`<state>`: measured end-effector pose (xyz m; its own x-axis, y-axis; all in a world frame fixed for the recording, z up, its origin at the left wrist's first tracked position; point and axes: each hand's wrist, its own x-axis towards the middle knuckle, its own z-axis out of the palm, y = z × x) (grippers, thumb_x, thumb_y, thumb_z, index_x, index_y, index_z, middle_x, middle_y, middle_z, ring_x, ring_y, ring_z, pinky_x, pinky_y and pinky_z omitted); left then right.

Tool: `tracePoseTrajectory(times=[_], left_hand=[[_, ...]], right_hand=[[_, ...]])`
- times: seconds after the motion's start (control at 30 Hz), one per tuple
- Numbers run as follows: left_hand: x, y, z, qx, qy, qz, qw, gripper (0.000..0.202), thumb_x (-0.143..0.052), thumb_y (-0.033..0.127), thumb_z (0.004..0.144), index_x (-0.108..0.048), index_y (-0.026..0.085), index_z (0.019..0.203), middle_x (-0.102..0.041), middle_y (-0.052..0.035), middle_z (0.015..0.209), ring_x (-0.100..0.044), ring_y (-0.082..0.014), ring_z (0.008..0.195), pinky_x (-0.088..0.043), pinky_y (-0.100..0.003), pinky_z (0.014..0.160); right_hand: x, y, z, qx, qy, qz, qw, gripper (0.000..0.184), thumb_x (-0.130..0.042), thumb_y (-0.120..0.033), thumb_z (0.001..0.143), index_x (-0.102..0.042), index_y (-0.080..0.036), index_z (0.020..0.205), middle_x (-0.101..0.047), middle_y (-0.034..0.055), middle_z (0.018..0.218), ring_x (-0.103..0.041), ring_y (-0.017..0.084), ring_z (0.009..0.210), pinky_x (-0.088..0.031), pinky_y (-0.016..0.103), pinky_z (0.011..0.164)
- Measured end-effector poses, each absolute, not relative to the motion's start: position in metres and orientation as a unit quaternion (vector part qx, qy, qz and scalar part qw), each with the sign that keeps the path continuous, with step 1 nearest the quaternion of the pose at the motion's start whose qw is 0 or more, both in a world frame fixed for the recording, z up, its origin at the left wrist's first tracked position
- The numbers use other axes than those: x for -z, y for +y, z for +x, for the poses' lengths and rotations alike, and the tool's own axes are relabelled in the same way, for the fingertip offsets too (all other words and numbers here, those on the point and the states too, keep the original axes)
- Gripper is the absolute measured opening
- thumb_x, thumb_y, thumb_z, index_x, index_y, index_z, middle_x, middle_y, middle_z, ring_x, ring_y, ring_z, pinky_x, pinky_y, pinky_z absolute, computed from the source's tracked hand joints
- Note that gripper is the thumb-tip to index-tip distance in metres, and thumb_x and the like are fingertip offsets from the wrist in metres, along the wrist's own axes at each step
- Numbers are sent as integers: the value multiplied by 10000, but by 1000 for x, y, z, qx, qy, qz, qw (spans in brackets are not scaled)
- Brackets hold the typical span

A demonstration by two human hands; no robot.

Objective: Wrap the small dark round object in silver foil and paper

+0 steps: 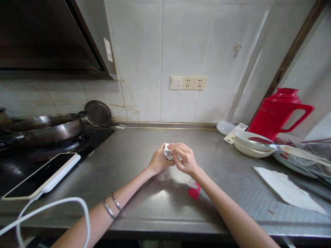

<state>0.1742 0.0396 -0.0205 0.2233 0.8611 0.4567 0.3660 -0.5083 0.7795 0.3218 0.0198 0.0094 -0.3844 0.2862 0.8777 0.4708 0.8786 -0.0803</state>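
Over the middle of the metal counter (134, 148), my left hand (157, 160) is wrapped round a small foil-like object (167, 153), silvery with a white part on top. Most of it is hidden in my fingers, so its kind is unclear. My right hand (185, 159) meets it from the other side, fingers bent and pressed on its upper part. A torn red scrap (194, 191) lies on the counter beneath my right wrist.
At left, a steel pan (51, 129) sits on the black stove, with a phone (41, 175) and white cable (84, 206) nearer. At right are a red thermos jug (276, 110), stacked bowls (252, 148), plates (294, 165) and a white paper napkin (288, 189).
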Motion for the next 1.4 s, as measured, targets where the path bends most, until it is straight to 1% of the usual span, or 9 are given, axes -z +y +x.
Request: tracePoseTrajectory(times=[0.1, 0.23, 0.37, 0.47, 0.53, 0.67, 1.0, 1.23, 1.4], left_hand=[[22, 43, 173, -470, 435, 717, 276, 715, -813, 322, 505, -499, 185, 1132, -682, -33, 908, -625, -179, 773, -481, -278, 699], [19, 47, 169, -490, 432, 699, 290, 671, -808, 355, 539, -515, 168, 1113, -673, -38, 908, -622, -178, 794, -477, -270, 696], [17, 49, 167, -509, 420, 692, 293, 685, -824, 385, 533, -517, 172, 1107, -664, -50, 957, -625, -185, 843, -483, -277, 728], [19, 50, 169, -512, 406, 693, 305, 679, -832, 380, 528, -521, 179, 1098, -666, -47, 956, -629, -184, 841, -486, -276, 733], [22, 49, 170, -512, 397, 696, 311, 689, -834, 368, 526, -521, 179, 1110, -669, -51, 963, -632, -185, 838, -488, -276, 737], [24, 47, 173, -500, 387, 711, 309, 709, -833, 346, 525, -519, 171, 1136, -670, -56, 974, -629, -189, 847, -489, -274, 740], [23, 50, 169, -502, 411, 699, 301, 564, -798, 304, 553, -551, 145, 1035, -655, -20, 841, -593, -143, 734, -469, -218, 629], [25, 55, 165, -492, 428, 668, 359, 500, -730, 322, 609, -521, 161, 1035, -621, 10, 783, -521, -90, 526, -395, -166, 369], [26, 59, 165, -507, 416, 645, 392, 503, -731, 293, 588, -522, 169, 1028, -629, 10, 799, -546, -95, 540, -422, -164, 358]], right_hand=[[-11, 16, 320, 99, -831, -198, 511, 184, -477, -111, 843, -630, -200, 894, -728, 72, 879, -685, 195, 841, -533, 386, 830], [-14, 13, 322, 103, -823, -179, 529, 205, -504, -95, 831, -649, -195, 936, -733, 70, 880, -690, 188, 815, -544, 369, 811], [-16, 17, 326, 114, -765, -230, 590, 266, -519, -109, 844, -661, -205, 1048, -697, 108, 1091, -667, 216, 981, -552, 377, 843], [-12, 23, 326, 116, -758, -264, 585, 275, -514, -137, 859, -665, -206, 1079, -655, 117, 1185, -633, 226, 1077, -539, 391, 905], [-9, 27, 323, 98, -765, -289, 567, 268, -497, -159, 876, -672, -213, 1072, -672, 101, 1158, -637, 217, 1076, -531, 386, 932], [-2, 28, 320, 46, -773, -324, 544, 262, -470, -185, 895, -691, -212, 1034, -717, 88, 1051, -676, 205, 998, -559, 349, 879], [1, 25, 322, 118, -808, -244, 523, 307, -495, -130, 858, -663, -213, 1101, -705, 91, 1085, -643, 223, 1071, -555, 382, 905], [2, 22, 319, 144, -825, -196, 511, 322, -509, -78, 814, -646, -174, 1088, -711, 117, 1060, -637, 230, 1082, -554, 389, 906], [1, 20, 317, 134, -826, -184, 515, 313, -514, -97, 822, -643, -198, 1089, -714, 106, 1054, -659, 218, 1036, -564, 381, 877]])
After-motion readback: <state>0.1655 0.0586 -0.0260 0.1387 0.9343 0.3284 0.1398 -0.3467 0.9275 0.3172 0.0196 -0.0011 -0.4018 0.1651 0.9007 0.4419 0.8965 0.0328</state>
